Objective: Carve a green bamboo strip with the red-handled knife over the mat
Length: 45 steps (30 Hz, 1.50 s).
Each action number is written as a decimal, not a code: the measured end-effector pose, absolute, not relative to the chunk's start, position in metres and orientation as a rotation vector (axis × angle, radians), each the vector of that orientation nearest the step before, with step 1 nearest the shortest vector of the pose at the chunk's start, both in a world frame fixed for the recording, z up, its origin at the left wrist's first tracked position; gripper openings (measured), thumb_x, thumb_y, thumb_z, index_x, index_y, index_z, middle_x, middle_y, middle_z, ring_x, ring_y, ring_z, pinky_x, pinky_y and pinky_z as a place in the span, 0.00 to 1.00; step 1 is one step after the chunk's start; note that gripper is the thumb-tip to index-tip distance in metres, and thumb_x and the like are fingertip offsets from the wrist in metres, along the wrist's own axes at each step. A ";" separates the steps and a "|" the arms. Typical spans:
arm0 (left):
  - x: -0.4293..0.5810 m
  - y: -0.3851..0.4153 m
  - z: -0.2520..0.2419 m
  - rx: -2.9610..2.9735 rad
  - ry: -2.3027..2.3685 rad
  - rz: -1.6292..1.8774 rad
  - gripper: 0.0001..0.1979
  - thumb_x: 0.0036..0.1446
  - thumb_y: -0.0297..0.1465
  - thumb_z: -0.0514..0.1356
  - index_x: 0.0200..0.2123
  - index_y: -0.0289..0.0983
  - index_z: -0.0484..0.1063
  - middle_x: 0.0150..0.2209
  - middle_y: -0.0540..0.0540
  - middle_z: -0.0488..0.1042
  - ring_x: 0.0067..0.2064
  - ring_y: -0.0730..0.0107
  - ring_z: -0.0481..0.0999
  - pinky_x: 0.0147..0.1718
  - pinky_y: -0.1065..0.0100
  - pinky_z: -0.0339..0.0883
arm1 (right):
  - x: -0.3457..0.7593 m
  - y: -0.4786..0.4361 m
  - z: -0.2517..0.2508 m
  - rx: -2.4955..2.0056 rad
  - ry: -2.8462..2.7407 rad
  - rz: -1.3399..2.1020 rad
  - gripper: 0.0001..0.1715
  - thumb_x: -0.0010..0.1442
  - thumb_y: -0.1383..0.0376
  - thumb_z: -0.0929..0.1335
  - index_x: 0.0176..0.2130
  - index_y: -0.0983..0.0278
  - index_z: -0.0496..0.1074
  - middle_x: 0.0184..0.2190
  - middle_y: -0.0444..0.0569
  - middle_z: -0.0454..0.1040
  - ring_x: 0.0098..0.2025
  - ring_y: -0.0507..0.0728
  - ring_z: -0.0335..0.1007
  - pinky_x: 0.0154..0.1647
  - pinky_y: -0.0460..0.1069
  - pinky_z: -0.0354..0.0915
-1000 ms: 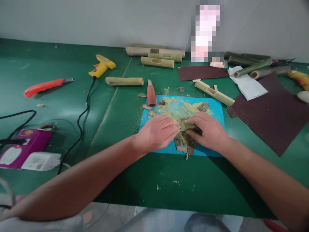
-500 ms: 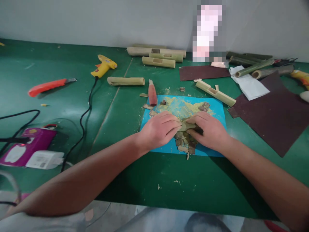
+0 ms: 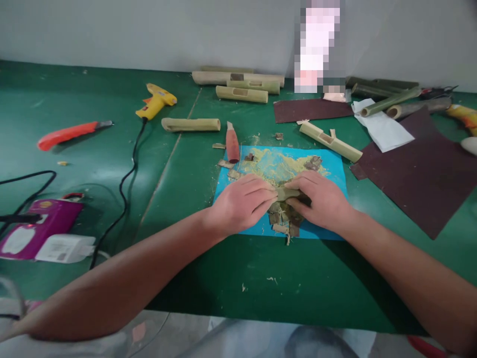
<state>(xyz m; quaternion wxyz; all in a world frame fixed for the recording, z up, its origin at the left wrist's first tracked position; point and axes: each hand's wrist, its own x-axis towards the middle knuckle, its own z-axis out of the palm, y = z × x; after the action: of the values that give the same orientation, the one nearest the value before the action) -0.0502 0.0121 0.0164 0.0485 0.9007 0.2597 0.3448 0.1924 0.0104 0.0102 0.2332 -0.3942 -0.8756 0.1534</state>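
Smack between my left hand (image 3: 244, 203) and right hand (image 3: 323, 198) sits a bamboo-looking piece (image 3: 286, 194) — long axis roughly side to side, neither hand nearer — and both have fingers closed on it, one per end.

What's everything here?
Wall: one, grey, back
Table: one, green, throughout
Mat: one, blue, centre
Scraps: many, brown, centre
Shavings: many, yellow, centre
Held bamboo: one, greenish, centre
Pale bamboo: about six, beige, back
Dark bamboo: several, greenish, back right
Knife: one, red, centre
Cutter: one, reddish, left
Glue gun: one, yellow, left
Power strip: one, purple, left
Adapter: one, white, left
Cables: several, black, left
Sheets: two, brown, right
Paper: one, white, right
Unclear thing: one, yellow, right
Left hand: one, bare, centre
Right hand: one, bare, centre
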 end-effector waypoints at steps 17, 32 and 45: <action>-0.052 0.013 0.017 2.847 0.724 1.027 0.06 0.68 0.26 0.59 0.41 0.36 0.77 0.39 0.45 0.83 0.39 0.67 0.80 0.40 0.64 0.75 | 0.194 0.010 0.007 -1.023 -2.399 0.352 0.09 0.64 0.64 0.70 0.45 0.63 0.74 0.41 0.54 0.78 0.45 0.63 0.73 0.46 0.58 0.70; -0.051 0.015 0.015 2.861 0.785 1.032 0.06 0.68 0.26 0.60 0.40 0.36 0.77 0.39 0.45 0.83 0.38 0.66 0.80 0.38 0.64 0.74 | 0.193 0.010 0.008 -1.056 -2.433 0.377 0.08 0.65 0.64 0.68 0.45 0.62 0.73 0.43 0.54 0.77 0.47 0.64 0.72 0.49 0.59 0.70; -0.049 0.012 0.016 2.843 0.814 1.066 0.07 0.69 0.27 0.59 0.39 0.36 0.78 0.39 0.45 0.83 0.38 0.67 0.81 0.38 0.65 0.76 | 0.193 0.009 0.008 -1.081 -2.443 0.356 0.08 0.64 0.64 0.69 0.45 0.62 0.73 0.42 0.55 0.77 0.46 0.64 0.72 0.48 0.60 0.70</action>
<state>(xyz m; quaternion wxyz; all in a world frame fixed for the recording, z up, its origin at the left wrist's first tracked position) -0.0489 0.0122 0.0165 -0.0008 0.9043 0.2591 0.3391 0.1931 0.0089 0.0082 0.2215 -0.3910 -0.8840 0.1288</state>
